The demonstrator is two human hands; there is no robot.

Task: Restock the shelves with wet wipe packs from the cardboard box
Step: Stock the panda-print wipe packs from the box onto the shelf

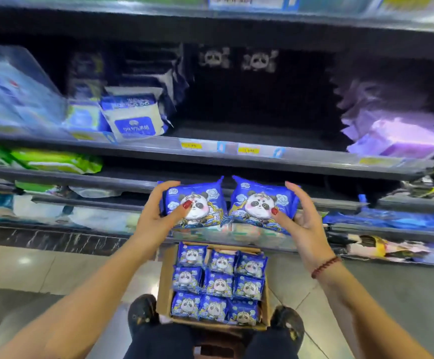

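Nearest us the cardboard box (164, 288) sits on the floor, full of wet wipe packs (218, 283); above it our left hand (156, 216) and right hand (301, 224) each clasp a pack — soft, slick film, probably light, best pinched at the sides; beyond, the dark shelf gap (257, 104) awaits them.

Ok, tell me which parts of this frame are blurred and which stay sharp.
Head view: shelf edges and stock at left and right smear with motion blur; price tags unreadable. Both panda wet wipe packs, the left hand and right hand stay fairly sharp; wide-angle lens bows the shelves.
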